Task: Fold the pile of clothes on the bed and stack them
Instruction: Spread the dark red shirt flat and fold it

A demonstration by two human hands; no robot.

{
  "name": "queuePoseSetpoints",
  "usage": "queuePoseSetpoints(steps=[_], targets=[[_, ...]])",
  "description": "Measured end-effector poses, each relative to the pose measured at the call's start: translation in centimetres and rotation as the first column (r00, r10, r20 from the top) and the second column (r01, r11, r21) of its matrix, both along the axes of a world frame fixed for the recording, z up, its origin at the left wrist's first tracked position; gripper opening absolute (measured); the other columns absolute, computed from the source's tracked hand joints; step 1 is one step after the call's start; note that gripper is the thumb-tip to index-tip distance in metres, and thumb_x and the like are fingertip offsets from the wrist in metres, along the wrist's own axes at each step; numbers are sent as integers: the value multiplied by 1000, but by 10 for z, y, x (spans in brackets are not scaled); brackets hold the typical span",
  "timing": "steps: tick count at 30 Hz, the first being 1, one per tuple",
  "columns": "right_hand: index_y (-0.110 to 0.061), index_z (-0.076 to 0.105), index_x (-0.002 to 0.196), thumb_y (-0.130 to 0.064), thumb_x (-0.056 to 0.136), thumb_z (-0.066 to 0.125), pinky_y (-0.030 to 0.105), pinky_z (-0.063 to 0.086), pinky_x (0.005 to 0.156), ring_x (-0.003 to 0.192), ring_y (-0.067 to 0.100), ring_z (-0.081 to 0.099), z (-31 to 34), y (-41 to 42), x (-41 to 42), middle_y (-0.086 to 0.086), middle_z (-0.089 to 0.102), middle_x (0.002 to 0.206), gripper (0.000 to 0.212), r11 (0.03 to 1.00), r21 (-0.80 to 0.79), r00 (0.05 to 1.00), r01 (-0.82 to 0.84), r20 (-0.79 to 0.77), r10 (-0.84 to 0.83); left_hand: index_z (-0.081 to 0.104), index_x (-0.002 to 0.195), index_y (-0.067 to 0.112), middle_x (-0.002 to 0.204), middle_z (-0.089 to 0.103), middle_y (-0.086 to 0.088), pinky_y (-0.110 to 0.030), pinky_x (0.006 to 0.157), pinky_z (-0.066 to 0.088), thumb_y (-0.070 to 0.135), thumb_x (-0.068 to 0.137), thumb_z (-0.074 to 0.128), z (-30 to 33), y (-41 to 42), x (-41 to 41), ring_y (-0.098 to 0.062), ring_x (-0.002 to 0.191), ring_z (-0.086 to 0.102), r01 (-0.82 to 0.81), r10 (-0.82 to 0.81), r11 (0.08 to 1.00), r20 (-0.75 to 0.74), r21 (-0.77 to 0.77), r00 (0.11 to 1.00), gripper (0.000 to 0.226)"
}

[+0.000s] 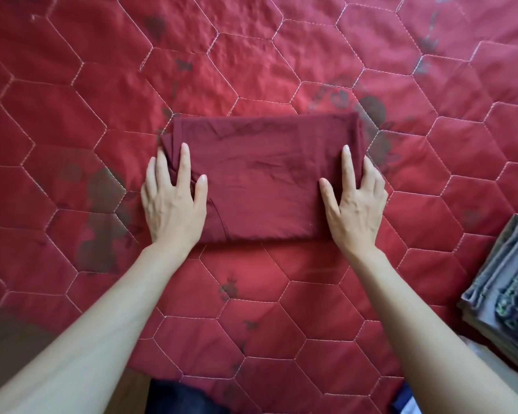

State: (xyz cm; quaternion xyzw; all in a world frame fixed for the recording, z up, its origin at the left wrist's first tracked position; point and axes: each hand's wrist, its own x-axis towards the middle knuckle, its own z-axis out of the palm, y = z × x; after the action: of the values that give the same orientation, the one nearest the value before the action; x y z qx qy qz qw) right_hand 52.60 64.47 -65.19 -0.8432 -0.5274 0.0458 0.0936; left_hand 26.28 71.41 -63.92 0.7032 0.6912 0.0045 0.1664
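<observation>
A dark maroon garment [260, 180], folded into a neat rectangle, lies flat on the red quilted bedspread [251, 55] in the middle of the view. My left hand [174, 201] rests flat on its left edge, fingers straight and spread, some on the cloth and some on the quilt. My right hand [356, 204] presses flat on its right edge, fingers straight, the outer ones over the side of the fold.
A stack of folded grey and blue clothes [503, 288] sits at the right edge of the bed, near me. A dark cloth [177, 398] shows at the bottom edge. The bedspread has hexagon stitching and dark flower prints.
</observation>
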Motion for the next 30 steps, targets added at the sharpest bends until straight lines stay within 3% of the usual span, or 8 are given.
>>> queuePoseSetpoints(steps=[3, 8, 11, 14, 18, 22, 27, 30], targets=[[-25, 40, 147, -47, 95, 49, 42, 39, 94, 112, 34, 46, 4, -2, -3, 20, 50, 130, 58, 1000, 18, 999, 19, -31, -19, 28, 151, 29, 139, 38, -21, -50, 99, 36, 40, 99, 43, 11, -5, 6, -39, 119, 40, -53, 53, 999, 14, 6, 998, 55], [-32, 30, 151, -45, 94, 55, 41, 49, 75, 103, 33, 52, 19, 11, -9, 15, 48, 119, 63, 996, -39, 973, 78, -216, -84, 17, 152, 39, 119, 44, -19, -46, 93, 38, 45, 99, 39, 25, 1, 14, -40, 105, 49, -118, 128, 981, 59, -152, 990, 57], [-36, 26, 151, -46, 96, 52, 41, 49, 67, 83, 38, 57, 25, 15, -13, 16, 47, 118, 62, 992, -107, 975, 60, -206, -82, 14, 151, 43, 118, 46, -18, -46, 92, 40, 48, 100, 36, 31, 8, 13, -43, 103, 53, -133, 158, 962, 86, -240, 984, 56], [-39, 23, 151, -47, 97, 48, 42, 47, 67, 75, 41, 58, 28, 13, -15, 15, 46, 123, 61, 983, -161, 965, 92, -230, -128, 13, 151, 44, 122, 45, -18, -47, 93, 40, 48, 100, 35, 34, 8, 10, -45, 105, 52, -112, 145, 958, 110, -264, 983, 56], [-38, 21, 152, -47, 98, 45, 39, 40, 63, 78, 42, 58, 28, 0, -23, 15, 49, 116, 59, 977, -186, 960, 108, -235, -151, 15, 152, 40, 132, 41, -21, -48, 95, 38, 44, 101, 37, 32, -5, 6, -46, 110, 51, -80, 122, 966, 160, -245, 979, 56], [-38, 18, 152, -48, 98, 44, 42, 44, 70, 90, 42, 60, 32, -24, -29, 18, 54, 117, 61, 965, -220, 948, 144, -250, -198, 19, 153, 32, 131, 41, -24, -48, 92, 39, 37, 102, 41, 32, -23, 3, -47, 107, 51, -39, 83, 978, 212, -206, 974, 56], [-29, 21, 153, -40, 99, 49, 46, 47, 74, 97, 47, 59, 54, -58, -30, 26, 51, 131, 62, 973, -198, 952, 118, -256, -168, 28, 151, 19, 117, 44, -23, -50, 75, 45, 24, 99, 50, 47, -38, 11, -47, 85, 55, 120, -91, 988, 262, -96, 961, 57], [-28, 21, 153, -40, 98, 51, 47, 47, 77, 105, 47, 58, 72, -74, -19, 28, 51, 131, 63, 964, -184, 940, 192, -250, -234, 29, 151, 18, 116, 45, -23, -49, 77, 45, 23, 98, 53, 64, -36, 28, -44, 87, 55, 210, -182, 975, 297, -67, 937, 58]])
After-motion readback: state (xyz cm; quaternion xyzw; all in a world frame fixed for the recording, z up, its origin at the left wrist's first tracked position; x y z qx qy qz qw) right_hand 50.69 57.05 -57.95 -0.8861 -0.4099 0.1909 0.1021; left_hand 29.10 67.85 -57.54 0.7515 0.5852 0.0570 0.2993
